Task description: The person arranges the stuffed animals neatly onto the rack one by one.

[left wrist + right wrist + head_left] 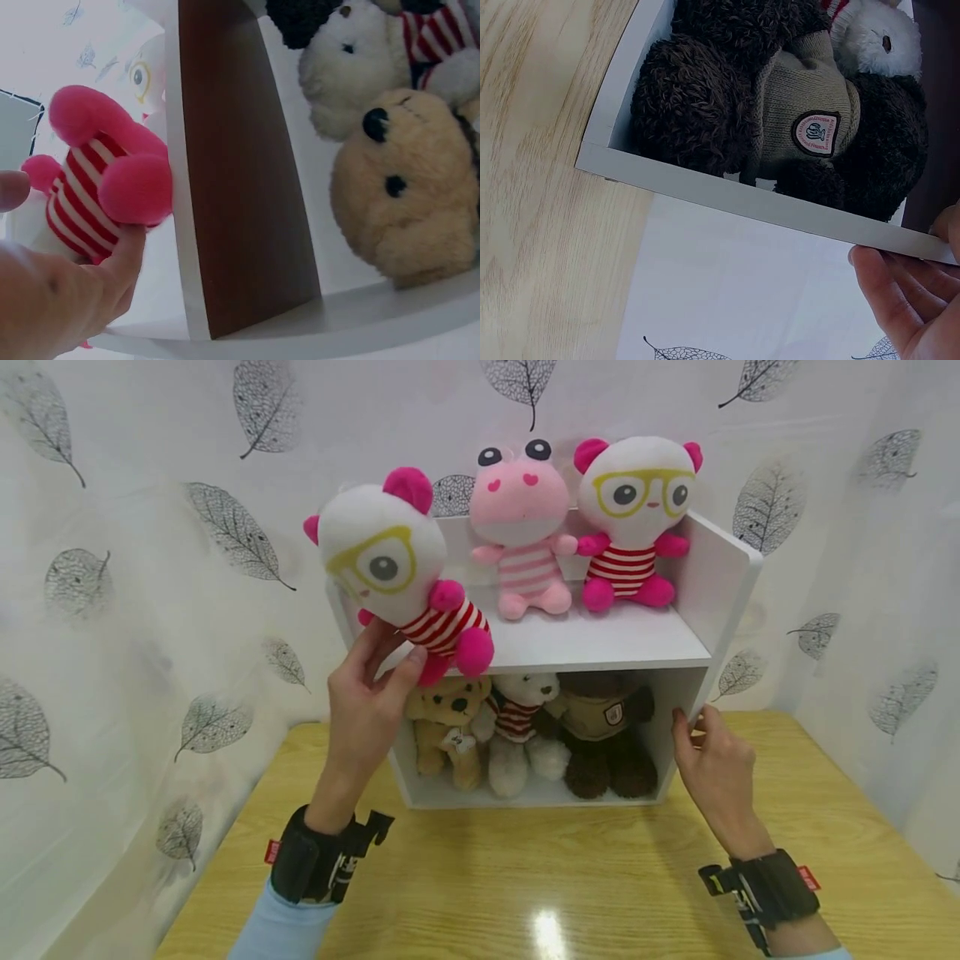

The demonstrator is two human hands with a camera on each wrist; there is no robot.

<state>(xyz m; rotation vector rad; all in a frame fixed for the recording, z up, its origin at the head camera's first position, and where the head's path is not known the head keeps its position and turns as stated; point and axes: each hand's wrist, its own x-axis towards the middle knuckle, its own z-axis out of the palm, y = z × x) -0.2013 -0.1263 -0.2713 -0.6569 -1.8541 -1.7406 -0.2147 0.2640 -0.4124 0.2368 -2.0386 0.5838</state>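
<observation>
In the head view my left hand (367, 693) grips a plush panda (442, 627) with yellow glasses and a red-striped body. The panda tilts to the left over the upper shelf's left end; in the left wrist view its pink feet (135, 187) are at the shelf edge. My right hand (712, 760) pinches the right side panel of the white shelf unit (731, 585), thumb inside and fingers outside. On the upper shelf sit a pink plush hippo (521, 502) and a second striped panda (633, 485).
Below, a tan teddy bear (446, 727), a white plush in a striped top (513, 718) and a dark brown bear (697, 97) in a knitted sweater sit side by side. The unit stands on a wooden table (480, 877) before a leaf-patterned curtain (150, 527).
</observation>
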